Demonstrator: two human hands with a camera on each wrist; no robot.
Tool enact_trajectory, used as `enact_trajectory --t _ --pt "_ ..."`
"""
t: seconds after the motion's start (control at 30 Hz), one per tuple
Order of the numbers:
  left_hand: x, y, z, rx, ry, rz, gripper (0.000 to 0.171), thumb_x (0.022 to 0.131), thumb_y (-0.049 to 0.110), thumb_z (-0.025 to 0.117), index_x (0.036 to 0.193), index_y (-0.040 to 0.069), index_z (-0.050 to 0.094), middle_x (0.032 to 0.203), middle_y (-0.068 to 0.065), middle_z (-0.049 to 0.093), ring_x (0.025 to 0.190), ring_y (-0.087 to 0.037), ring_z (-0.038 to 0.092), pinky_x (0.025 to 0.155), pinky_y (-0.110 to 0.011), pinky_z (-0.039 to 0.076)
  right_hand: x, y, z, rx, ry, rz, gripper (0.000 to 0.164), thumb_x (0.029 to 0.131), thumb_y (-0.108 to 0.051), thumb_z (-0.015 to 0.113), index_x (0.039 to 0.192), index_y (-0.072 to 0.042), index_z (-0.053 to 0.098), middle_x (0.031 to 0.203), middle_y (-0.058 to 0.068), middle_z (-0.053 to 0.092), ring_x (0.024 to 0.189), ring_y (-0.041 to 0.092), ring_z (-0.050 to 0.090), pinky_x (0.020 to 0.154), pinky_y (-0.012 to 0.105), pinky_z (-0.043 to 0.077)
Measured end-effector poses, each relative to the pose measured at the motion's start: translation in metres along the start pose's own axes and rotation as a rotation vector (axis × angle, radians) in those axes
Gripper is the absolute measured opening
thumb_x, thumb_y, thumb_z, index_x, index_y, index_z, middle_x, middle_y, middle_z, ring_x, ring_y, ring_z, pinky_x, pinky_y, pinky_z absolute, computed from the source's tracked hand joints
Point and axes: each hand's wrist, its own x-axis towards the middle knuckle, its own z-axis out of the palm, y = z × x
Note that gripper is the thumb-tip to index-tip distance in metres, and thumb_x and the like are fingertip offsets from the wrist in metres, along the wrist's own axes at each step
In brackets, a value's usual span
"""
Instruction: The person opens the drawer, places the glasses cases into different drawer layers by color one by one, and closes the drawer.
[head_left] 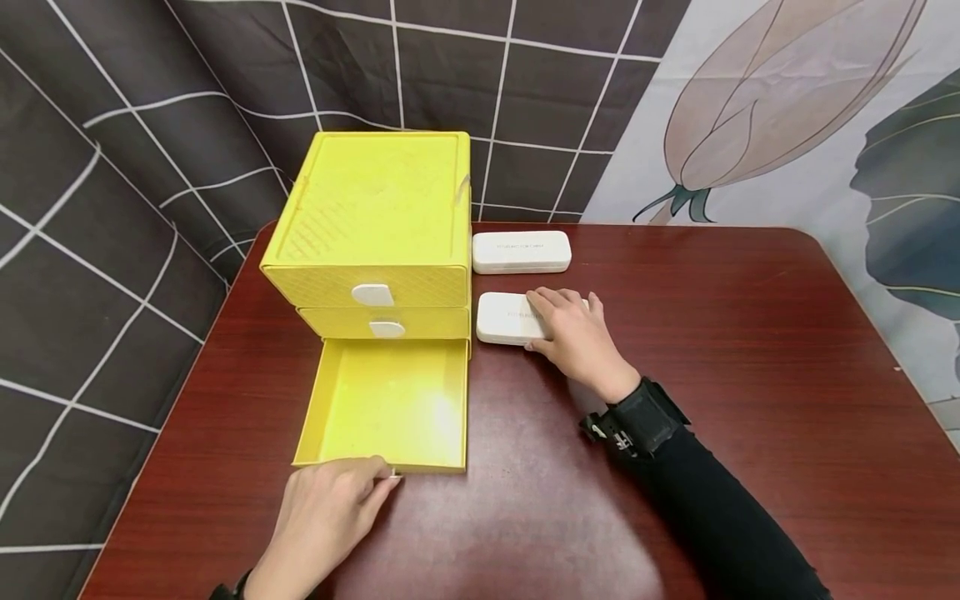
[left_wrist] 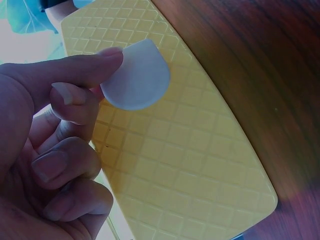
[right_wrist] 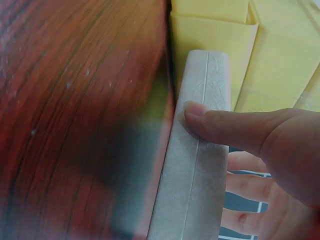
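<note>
A yellow drawer box (head_left: 367, 200) stands at the back left of the table, its bottom drawer (head_left: 390, 408) pulled out and bare inside. My left hand (head_left: 330, 500) is at that drawer's front edge. Its thumb and a finger pinch the white pull tab (left_wrist: 137, 77) on the quilted drawer front (left_wrist: 190, 165). Right of the box lies a white glasses case (head_left: 502, 318), gripped at its right part by my right hand (head_left: 577, 342). In the right wrist view the thumb (right_wrist: 220, 122) presses the side of the case, with the other fingers partly hidden behind it.
A second white glasses case (head_left: 521, 252) lies behind the gripped one, close to the box. Two upper drawers with white tabs (head_left: 372, 294) are closed. The reddish-brown table (head_left: 750, 358) meets a dark checked cloth (head_left: 450, 75) at the back and left.
</note>
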Motion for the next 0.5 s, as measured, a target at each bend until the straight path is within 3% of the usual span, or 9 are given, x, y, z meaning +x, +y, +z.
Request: enact_trajectory --t 0.5 --pt "0.000 0.000 0.001 0.000 -0.007 0.001 0.023 0.064 0.023 0.081 0.065 0.029 0.059 0.059 0.021 0.050 0.050 0.004 0.040 0.041 -0.018 0.029 -0.017 -0.013 -0.011 -0.037 0.043 -0.053 0.070 0.076 -0.029 0.074 0.135 -0.005 0.047 0.134 0.014 0.049 0.119 0.034 0.041 0.099 0.065 0.018"
